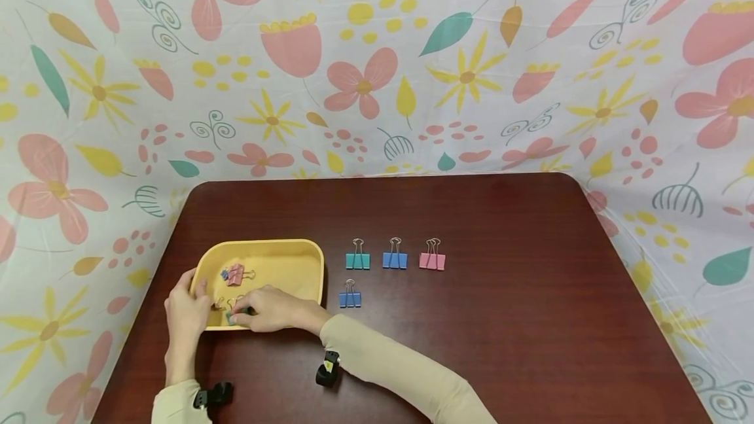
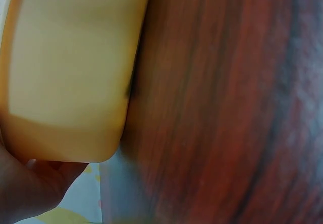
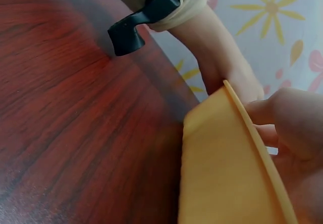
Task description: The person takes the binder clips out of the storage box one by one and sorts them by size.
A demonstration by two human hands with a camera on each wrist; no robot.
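At the left of the table sits a yellow tray with several binder clips inside. My left hand grips the tray's left end, the fingers around its rim; the left wrist view shows that hand against the tray's outer wall. Reaching over the near side, my right hand pinches a green binder clip, partly hidden by the fingers. Beside these fingertips lie clip handles in gold tone. Farther back in the tray are a pink binder clip and a small blue one.
Right of the tray, a green clip, a blue clip and a pink clip stand in a row. A smaller blue clip is below the green one. A floral cloth surrounds the dark wooden table.
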